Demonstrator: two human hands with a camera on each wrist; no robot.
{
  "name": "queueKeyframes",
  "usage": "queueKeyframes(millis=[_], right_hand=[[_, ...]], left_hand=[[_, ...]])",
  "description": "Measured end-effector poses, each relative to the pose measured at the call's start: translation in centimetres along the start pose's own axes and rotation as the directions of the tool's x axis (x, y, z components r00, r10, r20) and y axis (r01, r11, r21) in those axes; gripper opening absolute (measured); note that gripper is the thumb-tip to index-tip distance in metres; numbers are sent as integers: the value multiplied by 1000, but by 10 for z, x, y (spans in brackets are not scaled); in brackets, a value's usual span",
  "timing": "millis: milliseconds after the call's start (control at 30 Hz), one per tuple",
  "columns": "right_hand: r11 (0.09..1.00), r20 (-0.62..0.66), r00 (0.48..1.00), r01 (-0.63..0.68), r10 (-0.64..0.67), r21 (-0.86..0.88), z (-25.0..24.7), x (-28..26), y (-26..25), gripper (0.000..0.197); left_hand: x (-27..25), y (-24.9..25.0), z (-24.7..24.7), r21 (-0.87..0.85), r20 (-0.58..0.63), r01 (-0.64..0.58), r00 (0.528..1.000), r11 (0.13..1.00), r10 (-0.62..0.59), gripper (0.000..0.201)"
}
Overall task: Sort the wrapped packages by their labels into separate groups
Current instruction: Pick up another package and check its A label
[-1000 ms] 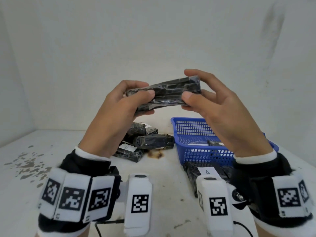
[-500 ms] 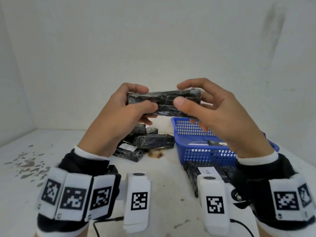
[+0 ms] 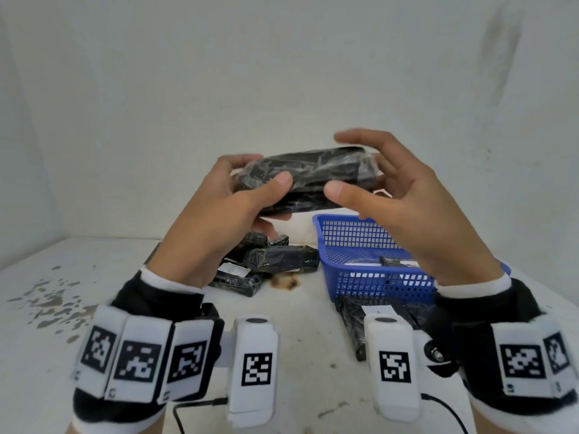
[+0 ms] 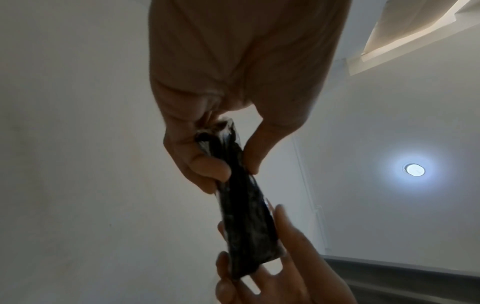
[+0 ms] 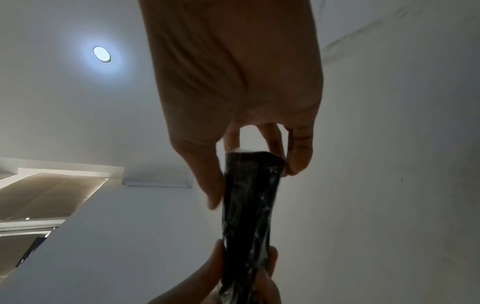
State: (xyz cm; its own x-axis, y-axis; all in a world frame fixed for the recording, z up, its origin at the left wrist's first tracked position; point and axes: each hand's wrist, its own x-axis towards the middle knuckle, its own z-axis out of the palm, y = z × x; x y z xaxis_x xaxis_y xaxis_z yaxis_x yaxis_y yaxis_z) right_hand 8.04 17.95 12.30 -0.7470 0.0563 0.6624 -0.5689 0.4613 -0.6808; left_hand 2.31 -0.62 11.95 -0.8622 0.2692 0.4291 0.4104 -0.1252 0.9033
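Centre of the head view, a black plastic-wrapped package (image 3: 305, 180) is held up between both hands. The left hand (image 3: 216, 220) pinches its left end with thumb and fingers; the right hand (image 3: 404, 208) clasps the right end more loosely (no label faces the camera). Below, lower centre, a small pile of wrapped packages (image 3: 269, 261) lies on the white table (image 3: 94, 308), one labelled. The blue basket (image 3: 360, 283), lower right, holds a few, and an A-labelled package (image 3: 376, 311) lies before it. Sorting looks partly done.
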Motion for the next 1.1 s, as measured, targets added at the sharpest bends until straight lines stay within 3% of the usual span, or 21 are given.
queueKeyframes(millis=[100,167,300,467,600,967,1100], right_hand=[[998,-12,999,-31,32,48,-1,0,-2,56],[998,-10,999,-34,35,50,-1,1,-1,46],[997,-7,998,-63,64,41,-1,0,0,39],[997,-20,997,-76,76,32,1,1,1,18],[996,-33,996,-78,80,49,2,1,0,15],[999,-34,999,-31,32,38,10,-2,-1,25],[999,-24,1000,-8,9,39,11,-3,-3,23]], left_hand=[[0,1,-2,-65,-13,-73,997,995,72,49],[-1,2,-3,-64,4,-82,997,995,83,50],[1,-1,-2,-40,0,-78,997,996,78,29],[3,-4,-2,-50,8,-99,995,994,100,10],[3,-2,-3,-83,10,-83,996,993,84,14],[-5,5,1,77,13,-66,998,995,65,32],[-4,4,0,60,27,-81,996,995,80,24]])
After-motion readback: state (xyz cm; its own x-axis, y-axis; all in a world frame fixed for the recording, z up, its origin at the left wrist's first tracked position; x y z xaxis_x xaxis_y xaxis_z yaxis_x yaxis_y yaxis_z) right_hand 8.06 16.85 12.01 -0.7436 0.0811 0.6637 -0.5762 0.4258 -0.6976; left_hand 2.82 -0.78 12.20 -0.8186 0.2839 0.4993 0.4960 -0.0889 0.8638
